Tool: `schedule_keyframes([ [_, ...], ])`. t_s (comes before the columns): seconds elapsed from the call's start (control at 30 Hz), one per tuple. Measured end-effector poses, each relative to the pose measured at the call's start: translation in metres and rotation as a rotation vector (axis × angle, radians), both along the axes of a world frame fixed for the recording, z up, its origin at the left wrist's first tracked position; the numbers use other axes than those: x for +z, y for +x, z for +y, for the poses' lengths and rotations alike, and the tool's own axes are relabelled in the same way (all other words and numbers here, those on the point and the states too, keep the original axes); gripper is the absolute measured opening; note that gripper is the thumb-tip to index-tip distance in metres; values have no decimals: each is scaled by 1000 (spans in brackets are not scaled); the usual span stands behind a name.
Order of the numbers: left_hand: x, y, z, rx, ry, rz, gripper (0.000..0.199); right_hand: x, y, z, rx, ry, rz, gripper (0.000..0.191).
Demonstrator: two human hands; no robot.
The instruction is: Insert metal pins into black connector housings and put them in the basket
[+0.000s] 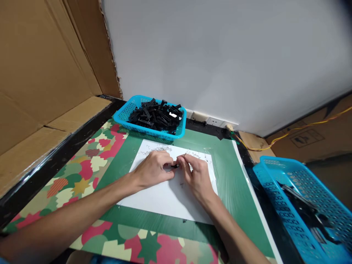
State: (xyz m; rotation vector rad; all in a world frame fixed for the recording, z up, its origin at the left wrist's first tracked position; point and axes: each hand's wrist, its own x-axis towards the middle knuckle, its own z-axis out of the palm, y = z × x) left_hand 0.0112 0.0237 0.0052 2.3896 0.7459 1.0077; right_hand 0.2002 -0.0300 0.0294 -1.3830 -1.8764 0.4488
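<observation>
Over a white sheet of paper (154,198), my left hand (155,168) pinches a small black part (175,166) between thumb and fingers. My right hand (195,174) is closed close beside it, its fingertips meeting the part's right end; whatever tiny thing they pinch is too small to name. Many thin, small dark pieces (158,149) lie scattered along the sheet's far edge, and a few more (182,185) lie near its middle, between my hands.
A blue basket (148,131) heaped with black parts stands behind the paper. Another blue basket (277,161) at the right holds black items. Cardboard (41,66) stands at the left. Sockets (215,121) and a yellow-red cable (277,139) are along the wall.
</observation>
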Motion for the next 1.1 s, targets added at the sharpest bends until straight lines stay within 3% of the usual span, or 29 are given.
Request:
schedule_keyframes([
  [0.1, 1, -2, -1, 19, 31, -39, 14, 5, 6, -1, 0, 95, 62, 32],
  [0.2, 5, -5, -4, 65, 61, -136, 27, 8, 20, -7, -148, 295, 182, 28],
  [0.3, 10, -6, -7, 77, 110, -275, 27, 6, 33, -15, -260, 429, 273, 29],
  [0.47, 13, -5, -9, 56, 157, -370, 27, 1, 44, -24, -136, 523, 233, 30],
  [0.63, 8, -7, -8, -7, 192, -368, 39, 22, 53, -25, 12, 456, -117, 17],
  [0.8, 7, -8, -10, -60, 203, -315, 43, 47, 57, -29, 29, 378, -181, 24],
  [0.93, 8, -8, -12, -112, 212, -278, 49, 50, 50, -31, 176, 363, -283, 25],
  [1.1, 6, -10, -17, -146, 217, -200, 54, 47, 43, -32, 202, 329, -306, 26],
])
